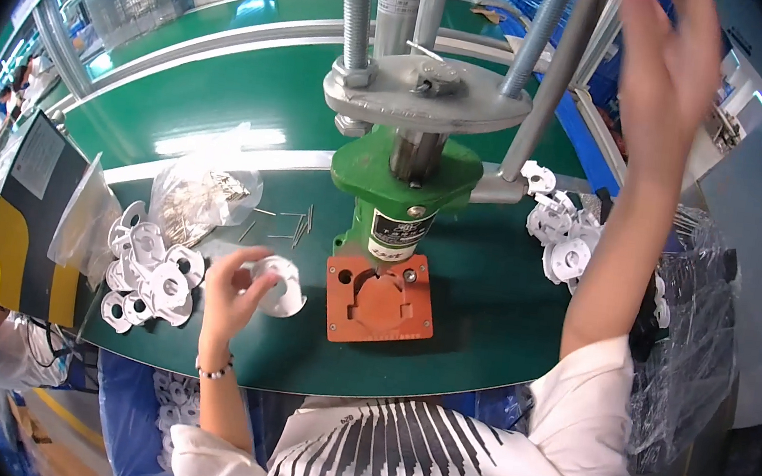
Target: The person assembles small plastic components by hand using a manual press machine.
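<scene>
My left hand (235, 295) is closed on the edge of a white round plastic part (285, 291) with a hole in its middle, held over the green tabletop. Right of it sits an orange fixture block (380, 306) with a round recess, in which no white part shows. Directly above the block stands a green hand press (411, 180) with a grey metal plate on top. My right hand (668, 73) is raised high at the upper right, to the right of a slanted metal bar (559, 80). Its fingers are blurred and partly cut off by the frame's top.
A pile of white plastic parts (151, 278) lies at the left, and another (564, 235) at the right. Thin metal pins (301, 226) lie loose near a clear bag of pins (202, 199). A yellow and black box (33, 236) stands far left; clear wrap (694, 339) is at right.
</scene>
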A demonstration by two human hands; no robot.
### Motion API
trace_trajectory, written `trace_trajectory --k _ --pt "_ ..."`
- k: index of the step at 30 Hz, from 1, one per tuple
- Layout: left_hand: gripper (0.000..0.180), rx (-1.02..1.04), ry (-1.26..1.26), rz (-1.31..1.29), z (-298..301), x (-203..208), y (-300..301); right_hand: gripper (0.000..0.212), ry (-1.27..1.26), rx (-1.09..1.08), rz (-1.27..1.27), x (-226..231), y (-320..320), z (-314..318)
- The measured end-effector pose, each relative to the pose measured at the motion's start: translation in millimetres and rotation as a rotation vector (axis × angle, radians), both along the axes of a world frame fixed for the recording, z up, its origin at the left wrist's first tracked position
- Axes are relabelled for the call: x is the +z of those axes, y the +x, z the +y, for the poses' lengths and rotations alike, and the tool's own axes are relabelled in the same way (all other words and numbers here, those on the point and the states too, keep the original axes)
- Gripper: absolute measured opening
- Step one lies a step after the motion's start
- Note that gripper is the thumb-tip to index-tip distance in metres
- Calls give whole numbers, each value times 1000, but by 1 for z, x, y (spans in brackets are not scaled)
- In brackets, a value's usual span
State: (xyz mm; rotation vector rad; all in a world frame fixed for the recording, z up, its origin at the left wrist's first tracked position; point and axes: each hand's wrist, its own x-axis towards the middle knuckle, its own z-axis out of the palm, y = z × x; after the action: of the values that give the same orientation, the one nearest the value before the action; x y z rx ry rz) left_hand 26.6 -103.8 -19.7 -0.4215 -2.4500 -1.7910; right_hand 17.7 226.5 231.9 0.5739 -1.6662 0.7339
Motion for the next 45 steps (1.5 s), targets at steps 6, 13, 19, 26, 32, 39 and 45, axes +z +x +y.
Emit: trace_trajectory --k 6,13,19,26,32,39,45 --pt "26 198 230 -46 -36 -15 45 33 -147 311 -264 46 -39 4" --pt "26 311 233 -13 -65 -30 56 18 91 222 -585 18 -195 77" --pt "25 373 281 -26 -49 -41 68 31 478 74 -1790 -182 -202 44" --pt "25 403 -45 32 -76 -31 66 21 135 467 -1129 -234 -165 91" --pt "32 321 11 14 -96 8 18 18 -472 -35 -1113 -216 -41 70" --pt "48 8 409 -71 -54 32 26 10 -431 -111 -826 -315 112 -15" --pt "51 -130 491 -21 -18 46 48 11 -199 -203 -934 -299 131 -40"
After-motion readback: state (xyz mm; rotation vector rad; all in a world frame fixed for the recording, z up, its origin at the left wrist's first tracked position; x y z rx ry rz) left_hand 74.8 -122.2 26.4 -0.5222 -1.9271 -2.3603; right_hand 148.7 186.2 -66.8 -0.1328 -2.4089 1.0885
